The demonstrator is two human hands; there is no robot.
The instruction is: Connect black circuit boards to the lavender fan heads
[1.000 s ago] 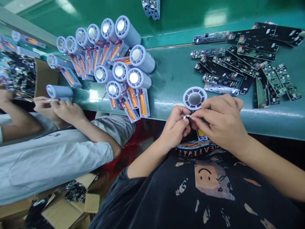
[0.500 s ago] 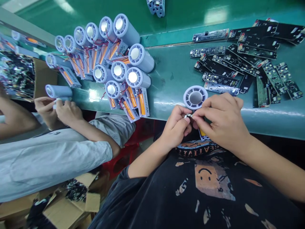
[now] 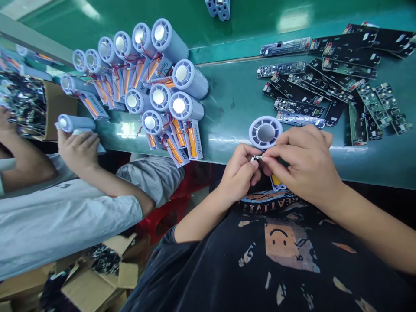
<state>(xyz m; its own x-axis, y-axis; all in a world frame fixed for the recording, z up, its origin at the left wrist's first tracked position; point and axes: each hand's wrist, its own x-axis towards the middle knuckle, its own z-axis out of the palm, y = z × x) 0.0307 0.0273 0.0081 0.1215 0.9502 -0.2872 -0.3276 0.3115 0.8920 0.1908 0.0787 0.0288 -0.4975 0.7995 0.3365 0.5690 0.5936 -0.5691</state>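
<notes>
My left hand [image 3: 238, 175] pinches a small white part [image 3: 255, 158], most of it hidden by the fingers. My right hand [image 3: 302, 162] brings thumb and forefinger together on a tiny whitish piece, like a wire plug, touching that part; its exact kind is too small to make out. Just beyond both hands, a pale lilac handheld fan [image 3: 265, 132] stands at the table edge with its round spoked end up. Below my right hand, the fan's handle with an orange-yellow strip [image 3: 276, 180] shows in part, close to my shirt.
Black circuit boards [image 3: 299, 106] lie in a loose pile at the right of the green table [image 3: 227, 125]. Several fans with wired handles [image 3: 185, 106] are grouped at the left. A co-worker's hand [image 3: 79, 149] holds another fan. Cardboard boxes [image 3: 94, 281] sit below on the floor.
My hands hold nearly the same pose at the small part. At the left, the co-worker's hands have moved apart, and one now rests on the fan there.
</notes>
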